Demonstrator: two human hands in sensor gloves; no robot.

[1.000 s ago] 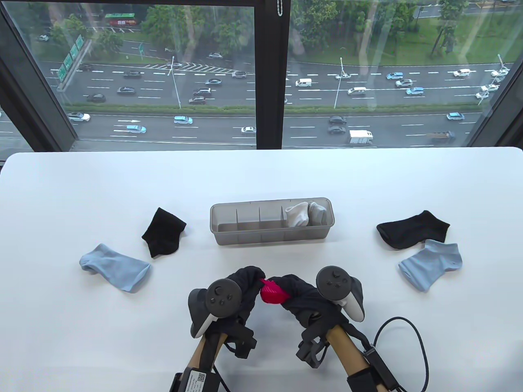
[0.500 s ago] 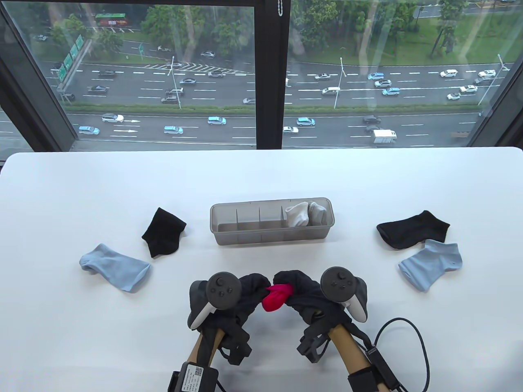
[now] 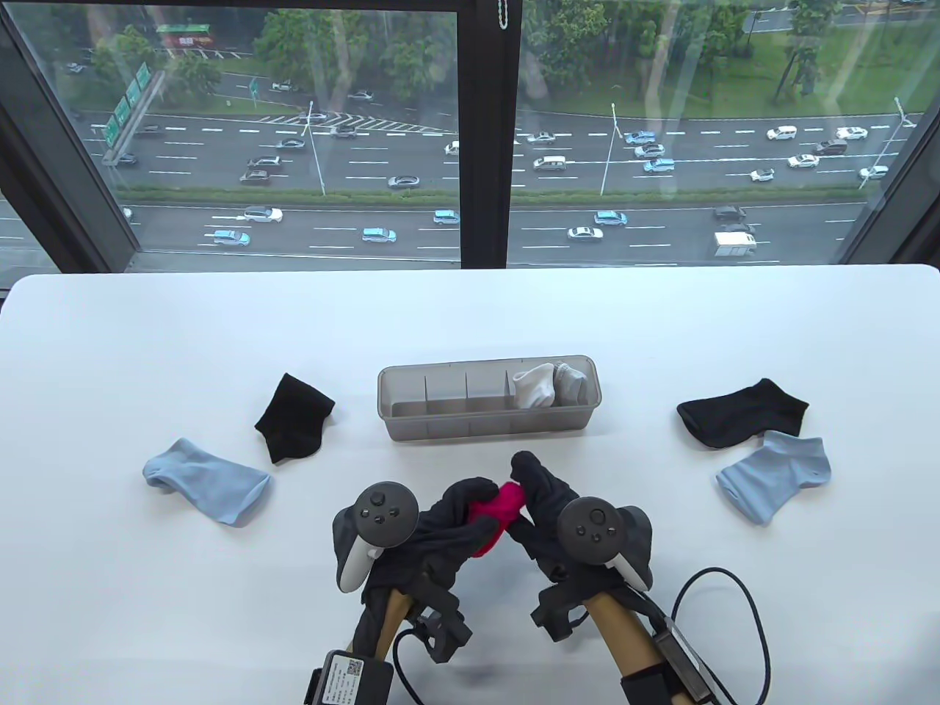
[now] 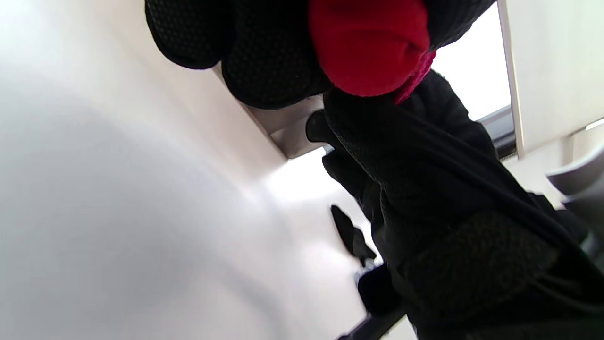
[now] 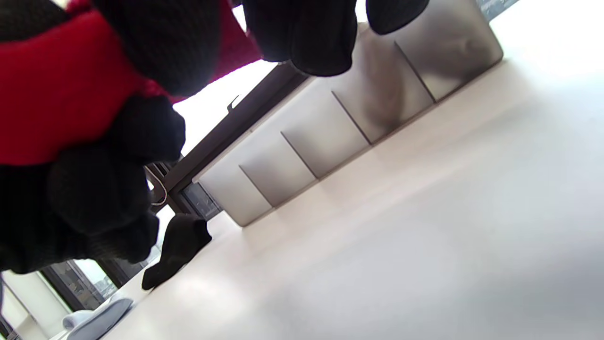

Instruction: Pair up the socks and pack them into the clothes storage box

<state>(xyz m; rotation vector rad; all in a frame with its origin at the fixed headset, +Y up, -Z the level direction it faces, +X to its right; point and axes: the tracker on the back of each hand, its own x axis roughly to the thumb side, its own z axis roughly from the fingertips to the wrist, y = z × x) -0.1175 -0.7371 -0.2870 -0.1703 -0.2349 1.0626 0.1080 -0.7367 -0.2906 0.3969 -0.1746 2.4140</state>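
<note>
Just ahead of the table's near edge, both gloved hands clutch one bunched red sock bundle (image 3: 498, 516).
Left hand (image 3: 448, 525) and right hand (image 3: 547, 507) curl their fingers round it, hiding most of it. Beyond stands the grey divided plastic storage box (image 3: 488, 426), white socks (image 3: 547, 384) in its right end; black socks (image 3: 294, 417) and pale blue socks (image 3: 775, 472) lie on both sides.

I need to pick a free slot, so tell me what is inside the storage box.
The storage box holds a white sock bundle and a grey one at its right end. The compartments to their left look empty, though the front wall hides part of their floor.
</note>
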